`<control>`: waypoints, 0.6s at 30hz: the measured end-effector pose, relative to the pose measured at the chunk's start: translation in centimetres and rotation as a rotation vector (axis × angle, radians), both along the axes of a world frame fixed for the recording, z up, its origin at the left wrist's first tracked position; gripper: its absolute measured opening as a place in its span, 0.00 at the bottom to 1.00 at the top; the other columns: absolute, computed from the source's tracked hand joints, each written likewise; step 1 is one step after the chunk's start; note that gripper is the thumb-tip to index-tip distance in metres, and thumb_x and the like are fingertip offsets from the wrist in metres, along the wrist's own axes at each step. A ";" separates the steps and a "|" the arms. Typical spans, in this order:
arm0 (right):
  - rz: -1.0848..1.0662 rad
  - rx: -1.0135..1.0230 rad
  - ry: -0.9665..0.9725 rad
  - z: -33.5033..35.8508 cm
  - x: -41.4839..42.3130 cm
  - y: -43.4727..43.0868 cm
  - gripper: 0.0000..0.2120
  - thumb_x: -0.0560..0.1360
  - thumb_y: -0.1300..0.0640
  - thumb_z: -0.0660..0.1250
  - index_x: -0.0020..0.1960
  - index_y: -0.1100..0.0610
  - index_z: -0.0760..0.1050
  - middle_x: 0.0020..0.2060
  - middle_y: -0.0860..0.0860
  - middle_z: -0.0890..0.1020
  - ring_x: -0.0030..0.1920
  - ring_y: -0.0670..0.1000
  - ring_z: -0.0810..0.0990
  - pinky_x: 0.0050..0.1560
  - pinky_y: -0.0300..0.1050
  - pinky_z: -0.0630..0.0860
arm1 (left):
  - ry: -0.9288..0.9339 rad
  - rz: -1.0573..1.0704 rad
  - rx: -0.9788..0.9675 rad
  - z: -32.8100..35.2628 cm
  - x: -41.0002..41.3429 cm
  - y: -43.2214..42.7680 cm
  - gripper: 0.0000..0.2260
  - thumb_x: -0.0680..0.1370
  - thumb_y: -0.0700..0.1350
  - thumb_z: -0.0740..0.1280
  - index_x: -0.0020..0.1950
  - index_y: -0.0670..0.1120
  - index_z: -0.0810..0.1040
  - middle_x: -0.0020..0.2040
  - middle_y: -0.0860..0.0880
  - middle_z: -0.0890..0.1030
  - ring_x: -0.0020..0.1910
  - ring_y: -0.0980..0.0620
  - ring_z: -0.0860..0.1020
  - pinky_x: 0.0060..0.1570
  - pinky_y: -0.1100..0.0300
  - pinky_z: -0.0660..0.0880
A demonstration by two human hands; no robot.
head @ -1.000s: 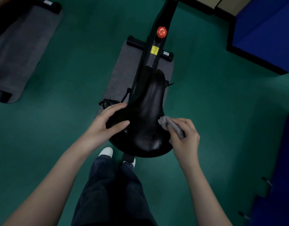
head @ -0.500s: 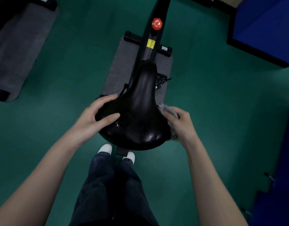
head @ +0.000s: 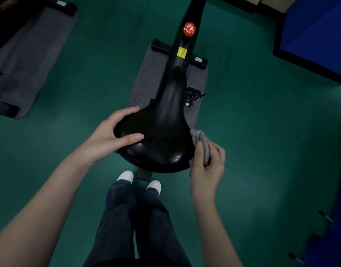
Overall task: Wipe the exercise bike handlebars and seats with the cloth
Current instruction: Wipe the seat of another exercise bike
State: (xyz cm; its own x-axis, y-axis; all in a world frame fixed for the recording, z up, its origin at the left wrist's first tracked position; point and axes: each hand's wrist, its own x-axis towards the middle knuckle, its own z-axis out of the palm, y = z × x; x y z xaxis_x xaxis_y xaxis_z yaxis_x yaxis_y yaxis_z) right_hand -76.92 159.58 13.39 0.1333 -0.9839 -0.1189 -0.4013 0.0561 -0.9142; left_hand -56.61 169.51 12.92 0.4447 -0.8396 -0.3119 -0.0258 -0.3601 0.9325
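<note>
Floor (head: 252, 132): green; everything else is seen standing on it from above.
Blue block (head: 316, 31): set at the upper right, well apart from the bike.
Side mat (head: 27, 60): grey, laid at the upper left, apart from the bike.
Bike mat (head: 146, 78): grey, laid under the bike frame and reaching below the seat nose.
Trousers (head: 127, 218): dark, seen directly behind the seat, with white shoe tips (head: 125, 176) just beside the seat post.
Bike frame (head: 196, 8): black, running from the seat nose to the top edge.
Seat (head: 165, 128): black and glossy, with the narrow nose pointing away and the wide rear towards the person.
Left forearm: extended from the lower left corner up to the seat.
Left hand (head: 106, 135): clasped on the seat's left rear rim, with the fingers wrapped over the far edge and the thumb laid flat on the top surface, pointing right.
Right forearm: raised from the lower edge, nearly upright in the view.
Right hand (head: 206, 166): closed around the cloth, thumb pressed on its face and fingers curled behind it, held just beside the seat's right rear edge.
Cloth (head: 201, 141): grey and bunched, held against the seat's right rim, with its upper end protruding above the thumb.
Pedal (head: 193, 93): black, seen to the right of the seat nose.
Knob (head: 189, 29): red, mounted on the frame.
Label (head: 182, 52): yellow, fixed on the frame below the knob; its text cannot be read.
</note>
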 end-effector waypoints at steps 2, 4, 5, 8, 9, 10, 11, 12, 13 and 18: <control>-0.015 -0.079 0.030 0.4 0.5 1.9 0.18 0.77 0.50 0.63 0.60 0.61 0.79 0.51 0.51 0.73 0.51 0.45 0.76 0.55 0.31 0.71 | -0.012 -0.014 0.004 0.0 0.1 -0.1 0.35 0.59 0.63 0.74 0.66 0.60 0.71 0.68 0.58 0.72 0.67 0.61 0.70 0.71 0.55 0.64; 0.022 -0.172 0.051 0.8 1.0 4.1 0.20 0.76 0.50 0.61 0.62 0.60 0.79 0.51 0.51 0.71 0.52 0.47 0.74 0.56 0.33 0.71 | -0.014 -0.034 0.010 -0.1 0.2 0.0 0.38 0.58 0.68 0.74 0.66 0.60 0.70 0.68 0.57 0.72 0.67 0.61 0.70 0.71 0.54 0.64; 0.052 -0.215 0.055 0.9 1.2 5.0 0.19 0.76 0.52 0.62 0.62 0.60 0.78 0.51 0.50 0.70 0.53 0.48 0.74 0.56 0.35 0.72 | -0.015 -0.046 0.012 -0.1 0.2 0.0 0.40 0.57 0.70 0.73 0.67 0.60 0.70 0.69 0.57 0.72 0.68 0.60 0.69 0.71 0.54 0.64; 0.072 -0.302 0.071 0.6 1.4 5.6 0.16 0.75 0.58 0.63 0.61 0.59 0.78 0.51 0.50 0.70 0.54 0.43 0.73 0.55 0.36 0.73 | -0.020 -0.084 0.012 -0.3 0.6 0.3 0.41 0.59 0.67 0.74 0.70 0.57 0.69 0.70 0.58 0.70 0.69 0.61 0.68 0.72 0.53 0.63; 0.048 -0.321 0.093 0.5 1.4 5.0 0.15 0.75 0.60 0.64 0.60 0.60 0.79 0.51 0.51 0.70 0.53 0.39 0.72 0.54 0.32 0.72 | -0.025 -0.100 0.011 -0.3 0.8 0.3 0.41 0.60 0.64 0.75 0.70 0.56 0.68 0.70 0.58 0.69 0.69 0.62 0.67 0.72 0.53 0.63; 0.012 -0.330 0.122 0.4 1.3 4.3 0.14 0.75 0.63 0.65 0.60 0.60 0.79 0.49 0.52 0.71 0.51 0.36 0.71 0.52 0.28 0.70 | -0.036 -0.124 0.012 -0.3 1.0 0.4 0.41 0.60 0.62 0.74 0.71 0.56 0.67 0.70 0.59 0.67 0.70 0.63 0.65 0.73 0.55 0.62; -0.032 -0.323 0.149 0.4 1.2 3.5 0.14 0.75 0.65 0.66 0.59 0.61 0.80 0.48 0.52 0.71 0.49 0.35 0.72 0.50 0.25 0.69 | -0.054 -0.154 0.014 -0.3 1.1 0.4 0.41 0.61 0.62 0.73 0.72 0.56 0.66 0.71 0.59 0.66 0.70 0.64 0.64 0.73 0.56 0.61; -0.073 -0.310 0.172 0.4 1.3 2.9 0.13 0.75 0.65 0.67 0.59 0.62 0.80 0.47 0.52 0.71 0.48 0.36 0.72 0.49 0.24 0.68 | -0.074 -0.185 0.015 -0.4 1.3 0.5 0.42 0.61 0.62 0.73 0.73 0.56 0.65 0.71 0.59 0.65 0.70 0.65 0.62 0.73 0.57 0.59; -0.108 -0.300 0.188 0.4 1.5 2.8 0.13 0.75 0.65 0.67 0.59 0.62 0.80 0.47 0.51 0.71 0.47 0.39 0.74 0.48 0.23 0.68 | -0.089 -0.217 0.015 -0.4 1.5 0.6 0.42 0.61 0.63 0.73 0.73 0.57 0.63 0.72 0.60 0.64 0.71 0.65 0.61 0.74 0.57 0.58; -0.173 -0.316 0.224 1.0 4.5 6.8 0.16 0.73 0.63 0.65 0.60 0.58 0.80 0.49 0.51 0.72 0.49 0.54 0.75 0.53 0.36 0.73 | -0.118 -0.347 0.017 -0.9 3.0 0.8 0.45 0.59 0.66 0.72 0.72 0.63 0.57 0.74 0.63 0.58 0.73 0.66 0.55 0.75 0.56 0.54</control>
